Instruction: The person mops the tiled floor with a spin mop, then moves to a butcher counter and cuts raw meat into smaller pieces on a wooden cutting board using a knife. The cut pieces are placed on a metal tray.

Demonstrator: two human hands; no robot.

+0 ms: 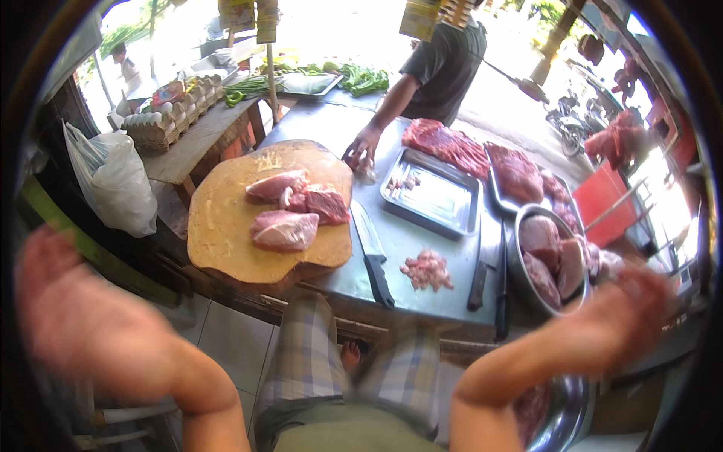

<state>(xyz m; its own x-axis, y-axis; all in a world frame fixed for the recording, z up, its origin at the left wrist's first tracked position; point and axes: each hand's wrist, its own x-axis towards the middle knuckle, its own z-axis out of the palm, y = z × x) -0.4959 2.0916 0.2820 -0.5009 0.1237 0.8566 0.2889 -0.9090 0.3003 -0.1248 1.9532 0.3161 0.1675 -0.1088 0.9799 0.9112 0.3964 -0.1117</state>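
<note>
Both my arms are spread wide. My left hand [79,316] is raised at the left, apart from the round wooden chopping board [218,203]; motion smears its fingers. Several pieces of raw meat [285,230] lie on the board. Beyond the metal bowl [516,260] of large meat chunks [540,235], at the right, my right hand [633,320] is also blurred, and whether it holds anything is unclear. Between the arms, a black-handled knife [374,264] lies beside the board, near a small heap of meat scraps [426,270]. A cleaver [477,285] and a black-handled rod [501,301] lie by the bowl.
Across the metal-topped table, another person's hand [363,148] rests on something whitish at the board's edge. A steel tray [431,209] holds a few scraps, with meat slabs [452,147] behind it. Egg trays [175,120] and a white plastic bag [113,181] are at left; meat [617,139] hangs at right.
</note>
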